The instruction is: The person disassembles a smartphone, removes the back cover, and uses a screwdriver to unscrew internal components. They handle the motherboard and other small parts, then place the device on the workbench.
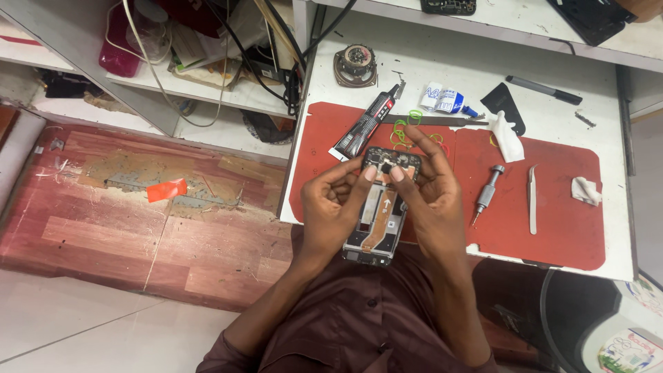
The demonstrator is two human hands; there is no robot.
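An opened phone with its back cover off lies between my hands above the red work mat, its inner frame and orange flex cable showing. My left hand grips the phone's left side, thumb pressed on the upper part near the camera area. My right hand holds the right side, its thumb beside the left thumb on the same spot. Whatever sits under the two thumbs is hidden.
On the mat and white bench: a black glue tube, green and red rubber bands, a metal screwdriver, white tweezers, crumpled tissues, a small speaker, a black pen. Shelves with cables stand at the left.
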